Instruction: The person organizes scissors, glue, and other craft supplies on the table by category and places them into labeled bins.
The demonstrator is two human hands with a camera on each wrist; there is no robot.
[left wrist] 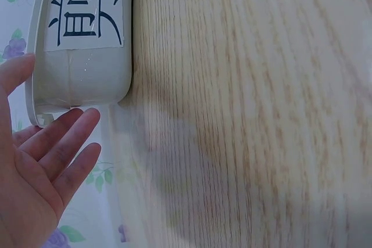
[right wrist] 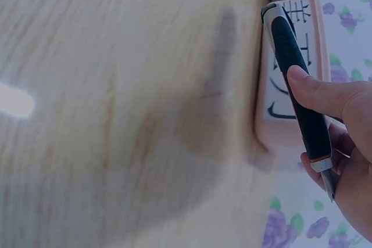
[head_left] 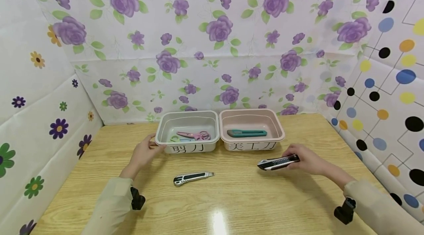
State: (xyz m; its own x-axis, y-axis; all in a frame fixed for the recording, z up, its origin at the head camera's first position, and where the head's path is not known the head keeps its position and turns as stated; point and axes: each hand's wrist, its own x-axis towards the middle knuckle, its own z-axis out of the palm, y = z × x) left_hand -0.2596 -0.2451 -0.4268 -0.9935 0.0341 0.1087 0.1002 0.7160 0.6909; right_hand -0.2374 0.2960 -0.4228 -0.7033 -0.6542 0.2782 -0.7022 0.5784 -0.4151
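Note:
My right hand [head_left: 303,158] grips a black and silver utility knife [head_left: 277,162] above the table, in front of the pink bin [head_left: 281,136]. In the right wrist view, the thumb lies along the dark handle of this utility knife [right wrist: 299,91]. At the front left corner of the grey bin [head_left: 158,140], my left hand [head_left: 144,153] touches the rim, its fingers fairly straight and spread in the left wrist view. A second, silver and black utility knife [head_left: 193,178] lies on the table between the hands.
Pink scissors [head_left: 198,135] and a green-handled item [head_left: 175,138] lie inside the grey bin. A teal utility knife [head_left: 246,133] is in the pink bin. Both bins carry labels and stand side by side on the wooden table [head_left: 238,202], before a flowered cloth [head_left: 198,80].

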